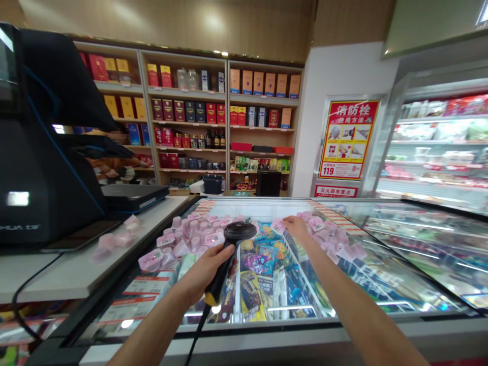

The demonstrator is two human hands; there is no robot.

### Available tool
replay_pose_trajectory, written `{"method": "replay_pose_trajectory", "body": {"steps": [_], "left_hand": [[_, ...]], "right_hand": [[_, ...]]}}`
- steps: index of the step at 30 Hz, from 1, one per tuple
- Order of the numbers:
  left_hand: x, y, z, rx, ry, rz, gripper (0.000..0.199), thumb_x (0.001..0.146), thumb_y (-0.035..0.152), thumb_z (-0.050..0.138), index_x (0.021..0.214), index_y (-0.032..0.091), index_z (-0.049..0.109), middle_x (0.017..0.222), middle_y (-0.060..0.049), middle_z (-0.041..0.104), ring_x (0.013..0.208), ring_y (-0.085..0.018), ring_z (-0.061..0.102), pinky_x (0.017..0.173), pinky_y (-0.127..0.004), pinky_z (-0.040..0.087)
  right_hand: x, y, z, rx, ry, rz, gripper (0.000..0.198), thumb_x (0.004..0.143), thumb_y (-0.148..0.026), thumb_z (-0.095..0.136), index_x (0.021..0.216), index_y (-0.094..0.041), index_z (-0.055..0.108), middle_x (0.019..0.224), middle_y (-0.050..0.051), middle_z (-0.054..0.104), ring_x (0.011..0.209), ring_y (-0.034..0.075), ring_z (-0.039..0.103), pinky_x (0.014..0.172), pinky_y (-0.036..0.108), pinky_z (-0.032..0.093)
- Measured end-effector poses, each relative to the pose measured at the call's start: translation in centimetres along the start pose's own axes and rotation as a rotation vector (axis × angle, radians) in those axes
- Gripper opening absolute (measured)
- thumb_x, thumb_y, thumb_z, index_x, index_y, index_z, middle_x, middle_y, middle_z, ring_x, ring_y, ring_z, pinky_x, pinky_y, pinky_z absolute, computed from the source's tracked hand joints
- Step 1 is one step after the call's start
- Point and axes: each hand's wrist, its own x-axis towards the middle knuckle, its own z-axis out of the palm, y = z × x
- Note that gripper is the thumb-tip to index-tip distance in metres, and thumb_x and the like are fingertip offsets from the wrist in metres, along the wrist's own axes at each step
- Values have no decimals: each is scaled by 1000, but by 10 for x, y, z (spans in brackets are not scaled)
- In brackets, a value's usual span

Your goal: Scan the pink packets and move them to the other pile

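Note:
My left hand point(211, 267) is wrapped round the handle of a black and yellow barcode scanner point(240, 231), its head pointing away from me over the freezer. A black cord hangs from its lower end. On the right, my right hand point(295, 226) grips a small pink cup with a barcode label point(280, 226), just to the right of the scanner head. Many more pink cups point(206, 234) lie in a loose pile on the glass left of the scanner. Another heap of pink cups point(328, 231) lies beyond my right wrist.
Beneath the glass of the chest freezer point(278, 328) are packaged ice creams point(253, 295). At left, a checkout machine point(46, 168) stands on a white counter point(61, 277) with a few pink cups point(118, 239). Shelves of boxes point(186, 112) line the back; another person point(114, 165) is partly visible.

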Motion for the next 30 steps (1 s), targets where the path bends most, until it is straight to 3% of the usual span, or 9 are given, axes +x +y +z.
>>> {"method": "replay_pose_trajectory", "body": {"steps": [9,20,30], "left_hand": [[8,2,4,-22,20,-11,22,67,35,54,66,14,50,55,1,55,46,-8,50,47,-19,37],[13,-1,-3,-18,11,11,22,68,35,52,65,14,49,55,2,53,47,-7,48,48,-20,36],[20,-10,-1,-19,-122,-32,25,67,39,52,67,14,51,58,0,55,50,-8,49,50,-22,37]], "right_hand": [[12,-10,24,58,35,-20,18,61,-29,52,70,-20,63,62,0,63,61,13,57,56,22,41],[16,-3,50,87,52,58,19,61,-28,49,71,-17,63,59,1,62,58,13,57,53,22,41],[19,-29,37,162,2,-9,21,62,-29,49,74,-17,62,60,0,63,59,13,57,55,22,42]]}}
